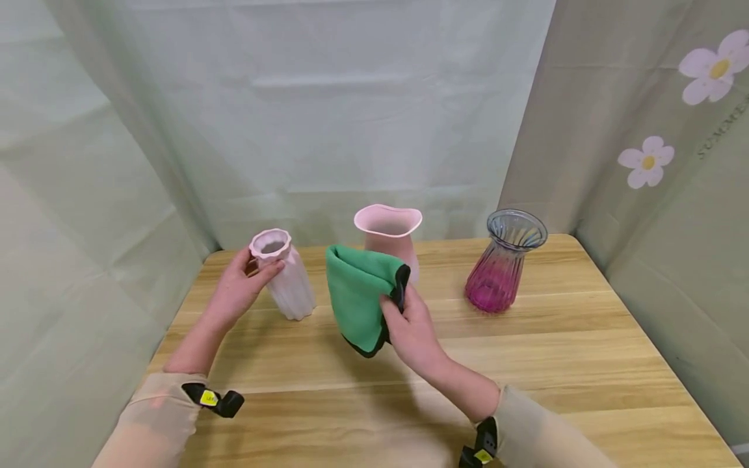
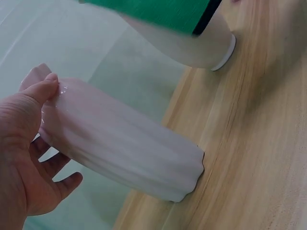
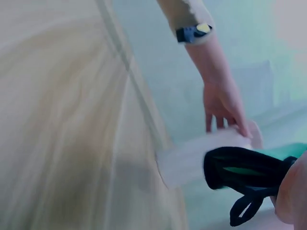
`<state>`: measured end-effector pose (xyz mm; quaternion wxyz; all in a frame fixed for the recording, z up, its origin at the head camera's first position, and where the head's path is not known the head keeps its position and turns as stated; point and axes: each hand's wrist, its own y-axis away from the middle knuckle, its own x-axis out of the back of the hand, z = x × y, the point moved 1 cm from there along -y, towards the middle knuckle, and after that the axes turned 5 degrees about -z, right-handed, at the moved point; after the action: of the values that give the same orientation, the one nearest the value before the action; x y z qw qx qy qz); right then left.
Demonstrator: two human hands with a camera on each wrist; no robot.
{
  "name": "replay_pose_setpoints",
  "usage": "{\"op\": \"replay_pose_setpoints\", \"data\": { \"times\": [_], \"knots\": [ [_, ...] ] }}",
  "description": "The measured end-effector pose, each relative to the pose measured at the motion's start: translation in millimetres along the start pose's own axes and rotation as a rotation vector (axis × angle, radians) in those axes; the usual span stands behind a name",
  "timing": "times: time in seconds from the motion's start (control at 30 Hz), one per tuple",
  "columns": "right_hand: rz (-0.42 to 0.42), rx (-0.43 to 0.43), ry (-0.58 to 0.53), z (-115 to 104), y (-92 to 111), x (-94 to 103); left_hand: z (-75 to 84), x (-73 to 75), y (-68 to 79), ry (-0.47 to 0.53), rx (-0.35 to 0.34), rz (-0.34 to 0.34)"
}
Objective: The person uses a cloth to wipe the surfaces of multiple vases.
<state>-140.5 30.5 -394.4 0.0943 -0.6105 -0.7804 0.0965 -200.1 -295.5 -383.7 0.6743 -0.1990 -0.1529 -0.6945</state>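
Observation:
My left hand (image 1: pixel 238 290) pinches the neck of a white ribbed vase (image 1: pixel 292 286), thumb on the near side and fingers behind. In the left wrist view the thumb presses just below the wavy rim of the vase (image 2: pixel 124 139), and its base meets the tabletop. A folded green cloth (image 1: pixel 358 292) with black edging hangs from my right hand (image 1: pixel 414 335), held above the table between thumb and fingers. Behind the cloth stands a pink vase (image 1: pixel 389 242) with a wavy flared mouth, its lower part partly hidden. The right wrist view shows a black loop (image 3: pixel 247 211) on the cloth.
To the right stands a ribbed glass vase (image 1: pixel 497 273), clear blue-grey above and magenta below. The wooden table (image 1: pixel 562 377) has rounded back corners. Pale curtains (image 1: pixel 351 97) close in its back and sides, with printed flowers at right.

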Motion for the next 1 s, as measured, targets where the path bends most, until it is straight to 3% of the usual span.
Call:
{"op": "replay_pose_setpoints", "data": {
  "times": [0.23, 0.53, 0.63, 0.8, 1.0],
  "knots": [
    [0.080, 0.045, -0.071, 16, -23, -42.4, -2.6, -1.2, -1.3, -0.008, -0.008, 0.007],
    [0.159, 0.134, -0.080, 31, -57, -73.8, -2.8, 0.7, 0.0, 0.009, -0.025, 0.009],
    [0.169, 0.128, -0.069, 37, -65, -82.2, -3.3, 0.7, -0.6, 0.013, -0.032, 0.008],
    [0.152, 0.062, -0.011, 49, -75, -95.9, -4.9, 0.2, -2.3, 0.003, -0.022, 0.006],
    [0.045, 0.057, 0.034, 66, -81, -110.3, -4.8, -0.4, -2.5, 0.010, -0.017, 0.005]
  ]
}}
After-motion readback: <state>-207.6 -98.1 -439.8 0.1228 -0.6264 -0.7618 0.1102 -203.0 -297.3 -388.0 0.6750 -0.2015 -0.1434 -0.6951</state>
